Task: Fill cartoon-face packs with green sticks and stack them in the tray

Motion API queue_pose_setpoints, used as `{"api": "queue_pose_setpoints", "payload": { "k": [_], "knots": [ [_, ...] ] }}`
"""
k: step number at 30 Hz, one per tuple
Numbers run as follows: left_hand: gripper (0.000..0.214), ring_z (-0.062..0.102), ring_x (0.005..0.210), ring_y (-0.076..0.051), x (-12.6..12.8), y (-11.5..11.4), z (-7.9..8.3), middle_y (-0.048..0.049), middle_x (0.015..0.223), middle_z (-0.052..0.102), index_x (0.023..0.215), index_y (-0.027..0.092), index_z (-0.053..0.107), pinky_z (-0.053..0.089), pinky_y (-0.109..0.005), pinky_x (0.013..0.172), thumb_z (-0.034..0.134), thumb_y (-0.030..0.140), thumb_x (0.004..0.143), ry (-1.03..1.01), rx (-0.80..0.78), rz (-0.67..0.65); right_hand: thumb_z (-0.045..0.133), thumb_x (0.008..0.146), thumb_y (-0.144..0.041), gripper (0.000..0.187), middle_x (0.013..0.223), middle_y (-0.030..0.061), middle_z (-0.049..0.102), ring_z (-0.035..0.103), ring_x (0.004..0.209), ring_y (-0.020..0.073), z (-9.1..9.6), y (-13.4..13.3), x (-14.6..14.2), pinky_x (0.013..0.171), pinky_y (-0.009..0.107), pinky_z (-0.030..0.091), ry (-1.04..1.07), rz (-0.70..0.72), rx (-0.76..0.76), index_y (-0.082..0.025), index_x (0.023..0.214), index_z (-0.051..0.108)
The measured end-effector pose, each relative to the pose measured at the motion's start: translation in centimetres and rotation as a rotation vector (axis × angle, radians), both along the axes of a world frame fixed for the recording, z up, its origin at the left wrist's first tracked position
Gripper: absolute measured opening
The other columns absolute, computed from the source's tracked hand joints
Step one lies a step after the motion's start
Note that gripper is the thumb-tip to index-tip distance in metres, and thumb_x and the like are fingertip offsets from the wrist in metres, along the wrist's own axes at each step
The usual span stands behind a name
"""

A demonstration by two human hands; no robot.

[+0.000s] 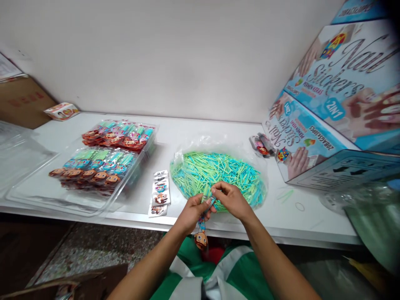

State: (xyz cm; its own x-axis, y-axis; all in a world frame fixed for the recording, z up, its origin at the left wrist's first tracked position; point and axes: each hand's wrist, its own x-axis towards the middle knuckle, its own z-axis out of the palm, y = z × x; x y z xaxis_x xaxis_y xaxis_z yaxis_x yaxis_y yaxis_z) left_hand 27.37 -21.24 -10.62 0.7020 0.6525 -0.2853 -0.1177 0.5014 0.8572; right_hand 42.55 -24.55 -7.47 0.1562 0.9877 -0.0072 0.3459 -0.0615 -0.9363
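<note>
My left hand (pixel 196 211) is closed around a small clear packet with a cartoon figure (pixel 201 240), whose brown head hangs down past the table's front edge. Thin green and blue sticks (pixel 206 192) show at the packet's upper end, between my hands. There, the fingertips of my right hand (pixel 229 198) are pinched together on thin sticks; how many is too small to tell. Just behind both hands lies a clear plastic bag (pixel 204 143), spread wide and heaped with loose green and blue sticks (pixel 218 173).
Left, a clear plastic tray (pixel 103 204) holds rows of filled cartoon packets (pixel 96 164). Flat printed sachets (pixel 161 189) lie beside it. Blue Nail Stickers boxes (pixel 315 137) stand at right, near small dark packets (pixel 261 145). A rubber band (pixel 300 206) lies on the white table (pixel 268 221).
</note>
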Motion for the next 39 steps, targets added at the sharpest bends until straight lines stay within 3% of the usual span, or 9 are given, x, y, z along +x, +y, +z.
{"api": "queue_pose_setpoints", "payload": {
  "k": [3, 7, 14, 18, 21, 25, 32, 39],
  "knots": [
    [0.029, 0.047, 0.047, -0.007, 0.1, 0.0, 0.1, -0.0033, 0.07, 0.063, 0.083, 0.013, 0.055, 0.031, -0.019, 0.043, 0.06, 0.041, 0.077, 0.002, -0.009, 0.002, 0.049, 0.079, -0.022, 0.01, 0.075, -0.0006, 0.058, 0.053, 0.068, 0.0125, -0.4, 0.0, 0.0, 0.063, 0.025, 0.042, 0.007, -0.041, -0.022, -0.018, 0.083, 0.057],
    [0.028, 0.046, 0.047, -0.006, 0.2, 0.0, 0.3, -0.0038, 0.07, 0.062, 0.081, 0.012, 0.055, 0.03, -0.019, 0.043, 0.059, 0.039, 0.078, -0.003, 0.002, -0.026, 0.051, 0.082, -0.029, 0.021, 0.085, 0.0015, 0.06, 0.057, 0.077, 0.014, -0.4, -0.1, 0.1, 0.068, 0.026, 0.044, 0.112, -0.011, -0.011, -0.019, 0.099, 0.058],
    [0.026, 0.046, 0.046, -0.007, 0.5, -0.1, 0.7, -0.0047, 0.071, 0.063, 0.081, 0.012, 0.054, 0.031, -0.019, 0.042, 0.059, 0.037, 0.079, -0.03, -0.012, -0.07, 0.05, 0.084, -0.033, 0.019, 0.073, -0.0007, 0.057, 0.053, 0.068, 0.0119, 0.5, -0.4, 0.7, 0.064, 0.024, 0.042, 0.102, 0.053, 0.056, -0.017, 0.081, 0.061],
    [0.025, 0.048, 0.048, -0.007, 0.7, -0.2, 0.5, -0.005, 0.072, 0.063, 0.083, 0.011, 0.055, 0.032, -0.02, 0.043, 0.058, 0.036, 0.08, -0.042, 0.003, -0.067, 0.049, 0.083, -0.027, 0.013, 0.067, -0.0026, 0.054, 0.05, 0.061, 0.0107, 0.4, -0.4, 0.9, 0.059, 0.024, 0.04, -0.007, 0.0, 0.027, -0.018, 0.078, 0.058],
    [0.025, 0.048, 0.047, -0.007, 0.9, -0.2, 0.5, -0.0054, 0.072, 0.063, 0.083, 0.011, 0.055, 0.032, -0.02, 0.043, 0.058, 0.035, 0.081, -0.049, 0.0, -0.068, 0.048, 0.08, -0.021, 0.009, 0.071, -0.0021, 0.056, 0.052, 0.064, 0.0112, 0.3, -0.4, 0.8, 0.06, 0.024, 0.042, 0.01, -0.027, 0.022, -0.019, 0.082, 0.056],
    [0.023, 0.048, 0.047, -0.007, 0.9, -0.3, 0.5, -0.005, 0.071, 0.063, 0.085, 0.012, 0.054, 0.032, -0.02, 0.044, 0.058, 0.034, 0.081, -0.059, -0.023, -0.065, 0.05, 0.082, -0.027, 0.02, 0.085, 0.002, 0.061, 0.058, 0.079, 0.0141, 0.6, -0.6, 0.7, 0.071, 0.027, 0.046, 0.109, 0.017, 0.021, -0.018, 0.099, 0.057],
    [0.026, 0.047, 0.046, -0.007, 0.9, -0.4, 0.5, -0.0046, 0.071, 0.063, 0.084, 0.013, 0.053, 0.033, -0.02, 0.043, 0.059, 0.037, 0.079, -0.064, -0.011, -0.089, 0.052, 0.081, -0.029, 0.015, 0.079, 0.0005, 0.06, 0.056, 0.073, 0.0133, 0.8, -0.8, 0.8, 0.069, 0.026, 0.044, 0.052, 0.038, 0.029, -0.018, 0.089, 0.06],
    [0.027, 0.048, 0.049, -0.006, 0.7, -0.6, 0.7, -0.0046, 0.075, 0.062, 0.093, 0.013, 0.053, 0.036, -0.019, 0.045, 0.056, 0.038, 0.082, -0.053, 0.039, -0.106, 0.048, 0.077, -0.017, 0.006, 0.074, -0.0018, 0.054, 0.052, 0.069, 0.0117, 0.3, -0.7, 0.8, 0.065, 0.025, 0.042, -0.012, -0.004, 0.046, -0.019, 0.081, 0.052]
  ]
}}
